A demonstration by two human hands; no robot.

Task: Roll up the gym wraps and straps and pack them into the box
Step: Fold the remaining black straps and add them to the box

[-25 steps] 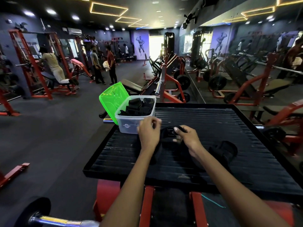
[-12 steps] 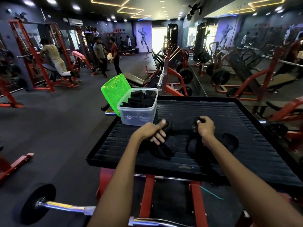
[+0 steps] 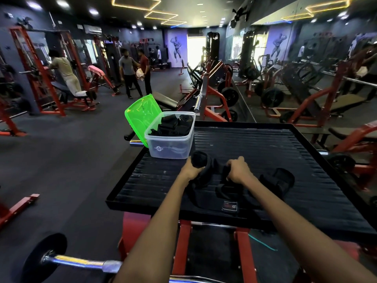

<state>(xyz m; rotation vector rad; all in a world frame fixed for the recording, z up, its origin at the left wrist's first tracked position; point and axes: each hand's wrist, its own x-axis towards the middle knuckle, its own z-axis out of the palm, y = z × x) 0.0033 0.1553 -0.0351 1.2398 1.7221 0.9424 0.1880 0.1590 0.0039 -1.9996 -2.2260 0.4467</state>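
Left hand (image 3: 190, 169): curled round a rolled-up end of a black wrap (image 3: 201, 160), which is held just above the platform, close to the box's near side.
Right hand (image 3: 237, 170): fingers bent down & closed on the other part of the same wrap, near the platform's middle; exact pinch hidden by the knuckles.
Platform (image 3: 265, 152): black ribbed plate w/ raised rim, carried on a red frame; everything else is set on it.
Box (image 3: 170, 135): clear plastic tub at the platform's far-left corner, filled w/ rolled black wraps up to the rim.
Lid (image 3: 140, 114): green, see-through, propped upright against the box's left side.
Loose wraps (image 3: 277, 180): black pile lying right of the right hand, unrolled; a strap w/ a small label (image 3: 230, 206) is seen by the near rim.
Barbell (image 3: 61, 260): chrome bar w/ black plate, lower left, off the platform.
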